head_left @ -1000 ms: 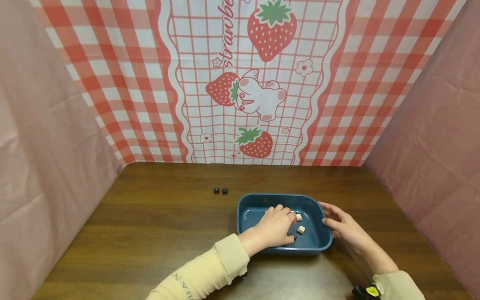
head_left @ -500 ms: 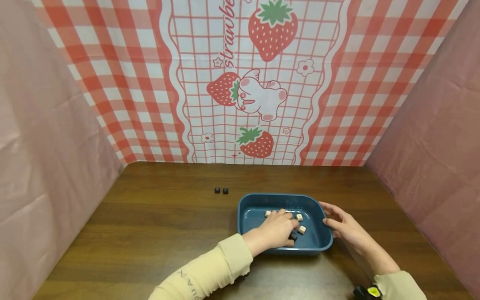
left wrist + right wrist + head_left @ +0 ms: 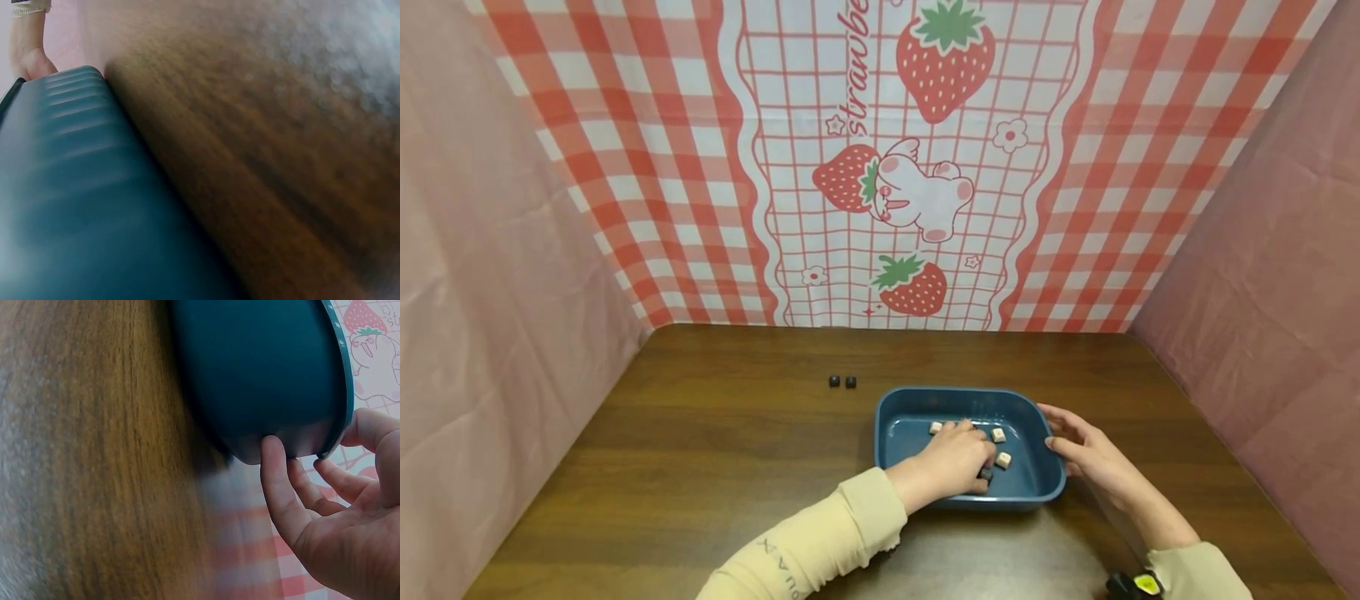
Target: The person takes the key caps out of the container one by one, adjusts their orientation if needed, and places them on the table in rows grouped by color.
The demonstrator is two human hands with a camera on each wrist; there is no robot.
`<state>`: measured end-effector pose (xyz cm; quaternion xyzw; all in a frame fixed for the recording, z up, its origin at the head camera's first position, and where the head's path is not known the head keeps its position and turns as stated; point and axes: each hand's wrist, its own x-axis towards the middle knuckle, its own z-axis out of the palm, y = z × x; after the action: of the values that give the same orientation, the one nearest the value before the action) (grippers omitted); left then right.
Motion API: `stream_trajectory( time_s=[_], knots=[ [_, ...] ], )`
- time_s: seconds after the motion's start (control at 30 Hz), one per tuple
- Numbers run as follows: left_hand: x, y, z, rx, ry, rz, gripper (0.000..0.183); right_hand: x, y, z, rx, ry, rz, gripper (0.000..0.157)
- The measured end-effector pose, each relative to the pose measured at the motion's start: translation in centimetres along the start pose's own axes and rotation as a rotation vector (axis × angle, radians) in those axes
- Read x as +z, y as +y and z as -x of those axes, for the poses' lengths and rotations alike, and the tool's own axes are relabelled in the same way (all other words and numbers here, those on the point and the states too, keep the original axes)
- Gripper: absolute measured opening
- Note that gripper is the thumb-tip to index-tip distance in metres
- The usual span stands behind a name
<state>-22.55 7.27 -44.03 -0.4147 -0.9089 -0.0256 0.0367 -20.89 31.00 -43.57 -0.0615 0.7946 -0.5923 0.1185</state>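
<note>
A blue rectangular tray (image 3: 1037, 496) sits on the table. My left hand (image 3: 946, 462) reaches down into it over small keycaps, its fingertips partly hidden behind the hand. A black keycap (image 3: 986, 474) shows between its thumb and index finger; whether they pinch it I cannot tell. White keycaps lie about the hand: one (image 3: 936, 427) left of the fingers, one (image 3: 997, 435) and another (image 3: 1003, 459) to the right. My right hand (image 3: 1093, 458) holds the tray's right end, thumb at the rim. In the right wrist view its fingers (image 3: 273, 469) touch the outer wall.
Two black keycaps, a left one (image 3: 834, 381) and a right one (image 3: 851, 382), stand side by side on the wooden table (image 3: 700, 433), behind and left of the tray. A strawberry-print cloth (image 3: 917, 200) hangs at the back. Pink drapes (image 3: 1262, 250) close both sides.
Compared with a second ago, my left hand has shifted slightly, uncovering more of the black keycap by the thumb and the white one at left. My right hand keeps its place on the tray.
</note>
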Motion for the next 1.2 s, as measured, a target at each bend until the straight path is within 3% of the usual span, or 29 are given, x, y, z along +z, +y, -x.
stream_trajectory(
  time_s=[0.4, 0.63, 1.2],
  knots=[
    [-0.3, -0.3, 0.2, -0.014, 0.102, -0.021, 0.016, 0.0, 0.0, 0.1, 0.009, 0.001, 0.019, 0.061],
    [-1.3, -0.7, 0.7, -0.014, 0.116, -0.026, 0.016, 0.1, 0.2, 0.1, 0.039, 0.012, 0.032, 0.060],
    [-6.0, -2.9, 1.9, 0.007, 0.122, -0.020, 0.019, -0.1, -0.1, 0.1, 0.028, 0.014, 0.035, 0.062]
  ],
)
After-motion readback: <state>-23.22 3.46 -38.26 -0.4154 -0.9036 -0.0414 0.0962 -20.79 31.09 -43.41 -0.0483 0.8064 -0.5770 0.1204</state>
